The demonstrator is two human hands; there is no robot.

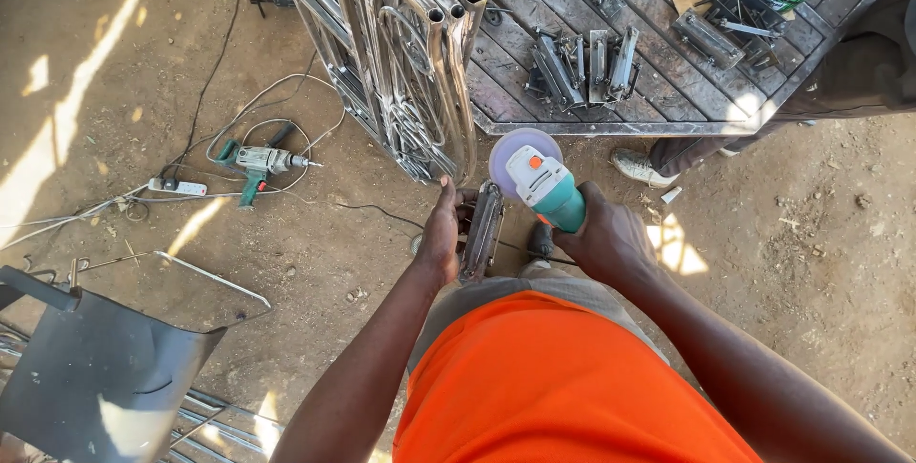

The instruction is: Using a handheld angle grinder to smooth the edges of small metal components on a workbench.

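Currently, notes on the grind as it stands:

Right hand: my right hand (606,239) is wrapped tight around the body of the teal angle grinder (549,191), fingers closed on the barrel, orange switch facing up.
Disc: the pale grinding disc (517,156) sits at the tool's nose, just beside the lower end of the metal gate frame (405,62); whether it touches steel I cannot tell.
Left hand: my left hand (441,232) is curled over the edge of a small dark metal bracket (481,231), fingers closed on it, holding it upright between my knees and the gate.
Workpiece position: the bracket stands on the dirt floor (315,263), directly left of the grinder and below the gate's tube ends.
Judgement, grip: the left fingers lie close to the disc; I judge they should stay behind the bracket's far edge, out of the disc plane.
Judgement, angle: a shallow tilt of the disc on the edge should bite cleanly without snatching.
Judgement, hazard: a thin cable (377,210) runs across the floor near my left hand; keep it out of the spark line.
Surroundings: a green drill (260,162) lies on the ground to the left, well apart; more brackets (582,64) rest on the slatted desk (668,91) ahead.
Other person: a shoe (637,167) stands under the desk edge.
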